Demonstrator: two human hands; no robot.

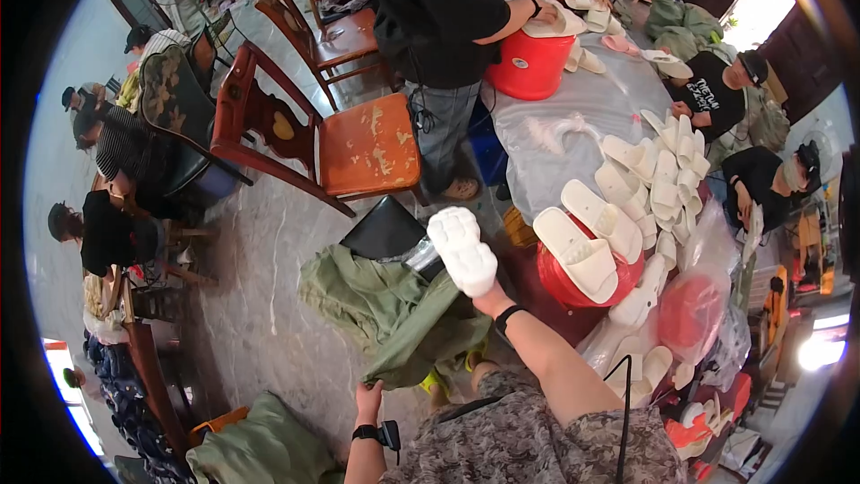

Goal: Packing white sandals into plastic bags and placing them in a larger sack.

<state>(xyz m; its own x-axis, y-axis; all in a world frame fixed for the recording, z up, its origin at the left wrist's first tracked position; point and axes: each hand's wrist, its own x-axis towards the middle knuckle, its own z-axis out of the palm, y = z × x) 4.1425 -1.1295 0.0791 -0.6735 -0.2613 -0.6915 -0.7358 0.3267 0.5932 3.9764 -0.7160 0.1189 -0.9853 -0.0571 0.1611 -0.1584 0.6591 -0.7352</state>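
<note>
1. The desk (pixel 573 116) runs up the right side under a pale sheet, loaded with white slippers (pixel 658 175) in rows, with a red bucket (pixel 530 63) at its far end where another person stands.
2. A wooden chair (pixel 367 148) with a worn orange seat stands on the floor left of the desk.
3. An olive sack (pixel 394 309) lies crumpled on the floor below my hands, its mouth facing up towards me.
4. A red basin (pixel 573 282) sits just right of my raised arm, with two slippers lying across its rim.
5. My right arm reaches up and forward from the lower edge, wristband showing; the right hand (pixel 484 291) is mostly hidden behind the sole (pixel 463 249), which it holds from beneath, fingers closed on it. The white lugged sole stands upright above the sack, tread facing me.
6. My left hand (pixel 367 401) hangs low, pinching the near edge of the sack, a watch at the wrist.
</note>
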